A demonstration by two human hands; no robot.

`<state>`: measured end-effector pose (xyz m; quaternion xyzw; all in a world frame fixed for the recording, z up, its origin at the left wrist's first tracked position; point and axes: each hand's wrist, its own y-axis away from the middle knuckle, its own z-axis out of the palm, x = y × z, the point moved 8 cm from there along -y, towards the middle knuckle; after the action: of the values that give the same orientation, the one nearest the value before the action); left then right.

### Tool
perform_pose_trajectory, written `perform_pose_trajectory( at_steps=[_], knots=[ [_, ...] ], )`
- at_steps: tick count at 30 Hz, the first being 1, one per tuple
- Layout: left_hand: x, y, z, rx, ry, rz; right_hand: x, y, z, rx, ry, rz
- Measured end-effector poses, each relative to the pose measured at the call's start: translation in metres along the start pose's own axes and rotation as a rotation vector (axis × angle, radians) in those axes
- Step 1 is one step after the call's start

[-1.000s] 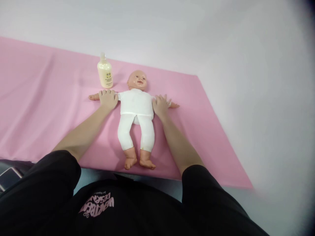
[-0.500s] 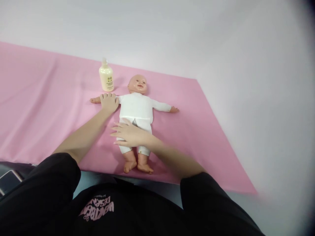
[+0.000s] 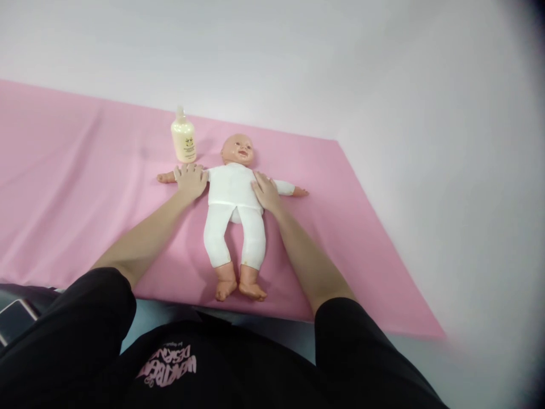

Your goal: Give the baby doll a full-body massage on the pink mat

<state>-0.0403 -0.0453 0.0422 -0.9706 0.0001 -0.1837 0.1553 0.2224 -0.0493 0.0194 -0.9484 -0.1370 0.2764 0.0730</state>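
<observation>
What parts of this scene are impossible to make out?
- Bottle label print: too small, head view.
- Doll upper arms: covered by the left hand and right hand.
- Phone: cut off by the left edge.
- Right corners: darkened and blurred by the lens.

The doll (image 3: 235, 204) lies face up on the pink cloth (image 3: 85, 199), head away from the person, arms spread wide and legs straight toward the near edge. It wears a white top and white leggings; its bald head, hands and feet are bare. A cream bottle (image 3: 183, 138) stands upright just beside its head.
</observation>
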Motion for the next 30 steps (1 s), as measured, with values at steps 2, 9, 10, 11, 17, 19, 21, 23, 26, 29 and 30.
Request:
perform_pose_trajectory(
  at_steps=[2, 9, 10, 11, 17, 19, 21, 23, 26, 29, 30],
  knots=[
    [0.017, 0.003, 0.004, -0.11, 0.039, 0.018, 0.01, -0.002, 0.002, 0.046, 0.011, 0.015],
    [0.125, 0.072, 0.009, -0.514, 0.031, 0.579, 0.009, -0.003, 0.004, 0.119, 0.012, -0.021],
    [0.139, 0.089, 0.008, -0.544, 0.026, 0.686, 0.009, -0.003, 0.004, 0.124, 0.011, -0.021],
    [0.15, 0.107, 0.006, -0.566, 0.036, 0.788, 0.009, -0.003, 0.003, 0.127, 0.01, -0.018],
    [0.192, 0.188, -0.01, -0.711, 0.29, 1.271, 0.008, -0.001, -0.002, 0.131, 0.019, -0.001],
    [0.194, 0.187, -0.01, -0.731, 0.377, 1.276, 0.01, 0.001, -0.006, 0.156, 0.061, 0.013],
    [0.19, 0.163, -0.01, -0.637, 0.482, 1.163, 0.017, 0.002, -0.011, 0.193, 0.125, 0.057],
    [0.174, 0.126, -0.01, -0.458, 0.579, 0.974, 0.027, 0.004, -0.016, 0.233, 0.18, 0.116],
    [0.131, 0.071, -0.003, -0.247, 0.569, 0.668, 0.038, 0.007, -0.022, 0.281, 0.209, 0.176],
    [0.08, 0.033, 0.006, -0.158, 0.443, 0.438, 0.045, 0.009, -0.027, 0.298, 0.218, 0.218],
    [0.063, 0.023, 0.008, -0.139, 0.392, 0.373, 0.047, 0.01, -0.029, 0.303, 0.223, 0.234]
  ],
)
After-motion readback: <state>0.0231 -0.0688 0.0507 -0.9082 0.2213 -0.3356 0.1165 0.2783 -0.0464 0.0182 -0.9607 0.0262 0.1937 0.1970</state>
